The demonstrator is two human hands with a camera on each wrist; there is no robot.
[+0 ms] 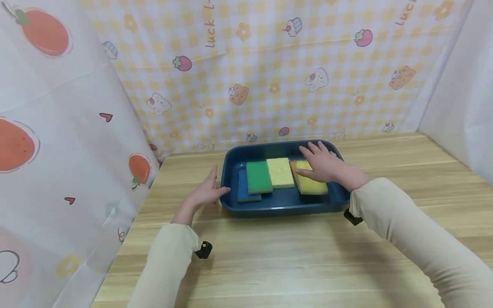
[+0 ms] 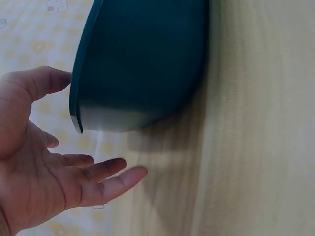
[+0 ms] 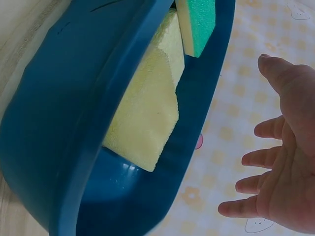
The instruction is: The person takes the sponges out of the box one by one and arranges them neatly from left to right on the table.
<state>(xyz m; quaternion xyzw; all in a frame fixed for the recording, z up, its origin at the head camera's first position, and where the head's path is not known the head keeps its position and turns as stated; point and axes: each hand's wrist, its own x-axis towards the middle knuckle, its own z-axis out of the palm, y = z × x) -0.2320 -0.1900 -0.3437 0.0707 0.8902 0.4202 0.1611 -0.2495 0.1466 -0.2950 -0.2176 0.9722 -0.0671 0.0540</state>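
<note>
A dark blue plastic basin (image 1: 277,210) holds several sponges. On its left side a green sponge (image 1: 259,177) overlaps a blue one (image 1: 242,185), with a pale yellow sponge (image 1: 280,173) alongside. Toward the right, a yellow sponge (image 1: 310,187) partly covers an orange one (image 1: 294,167). My left hand (image 1: 204,191) is by the basin's left end, fingers spread; in the left wrist view its thumb tip is right at the rim. Above the yellow sponge, my right hand (image 1: 323,164) hovers palm down, fingers extended, with nothing in its grasp.
The basin stands on a wood-grain table (image 1: 269,261) near its back edge. Behind it hangs a yellow-checked curtain (image 1: 262,85), and a white printed sheet (image 1: 77,141) runs along the left side. Another white sheet (image 1: 466,107) borders the right.
</note>
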